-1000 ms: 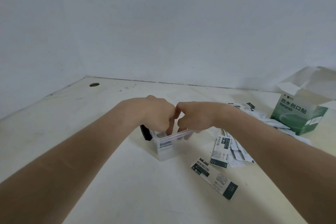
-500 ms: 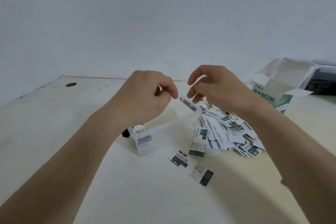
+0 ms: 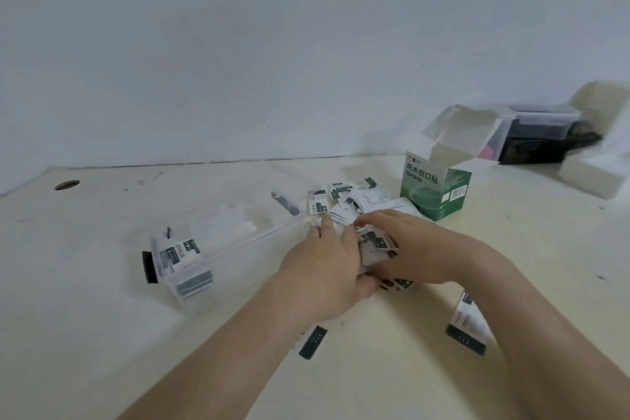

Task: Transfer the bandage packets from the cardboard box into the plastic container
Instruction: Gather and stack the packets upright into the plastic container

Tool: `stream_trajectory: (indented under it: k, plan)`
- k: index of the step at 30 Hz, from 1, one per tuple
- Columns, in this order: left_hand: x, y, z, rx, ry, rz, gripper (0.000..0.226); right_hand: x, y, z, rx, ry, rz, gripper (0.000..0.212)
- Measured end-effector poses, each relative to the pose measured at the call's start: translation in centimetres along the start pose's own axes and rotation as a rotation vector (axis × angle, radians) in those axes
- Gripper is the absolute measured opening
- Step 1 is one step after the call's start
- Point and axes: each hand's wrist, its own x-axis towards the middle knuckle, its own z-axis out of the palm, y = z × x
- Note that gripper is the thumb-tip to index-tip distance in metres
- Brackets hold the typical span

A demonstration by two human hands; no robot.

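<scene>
Between the 2 hands, a bunch of bandage packets point(image 3: 375, 244) is gathered: the left hand point(image 3: 327, 269) lies flat with fingers point(image 3: 328, 227) pressed together against its side, and the right hand point(image 3: 405, 245) curls over the top. More packets form a loose pile point(image 3: 351, 198) just beyond, too jumbled to count; 2 single packets point(image 3: 312, 341) point(image 3: 468, 324) lie near the forearms. 1 clear plastic container point(image 3: 211, 242) sits left, a few packets inside. 1 green cardboard box point(image 3: 436, 187) stands open behind on the pale table point(image 3: 102, 334).
</scene>
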Motion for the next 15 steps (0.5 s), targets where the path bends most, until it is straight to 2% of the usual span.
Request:
stream_trajectory:
  k: [3, 6, 9, 12, 15]
  plan:
    - [0.9, 0.7, 0.0, -0.019, 0.046, -0.04, 0.061, -0.3, 0.6, -0.1, 0.008, 0.066, 0.007, 0.058]
    - [0.8, 0.6, 0.1, -0.069, 0.207, 0.001, 0.05, -0.4, 1.7, -0.1, 0.047, 0.153, 0.021, 0.044]
    - [0.1, 0.6, 0.5, -0.051, 0.35, 0.0, 0.049, -0.2, 2.2, 0.0, 0.091, 0.234, 0.018, 0.031]
    - [0.3, 1.0, 0.6, 0.059, 0.362, -0.029, 0.048, 0.0, 2.2, 0.2, 0.105, 0.3, 0.009, 0.026]
    - [0.9, 1.2, 0.3, 0.185, 0.304, -0.098, 0.04, 0.5, 1.8, 0.8, 0.116, 0.358, -0.047, 0.028]
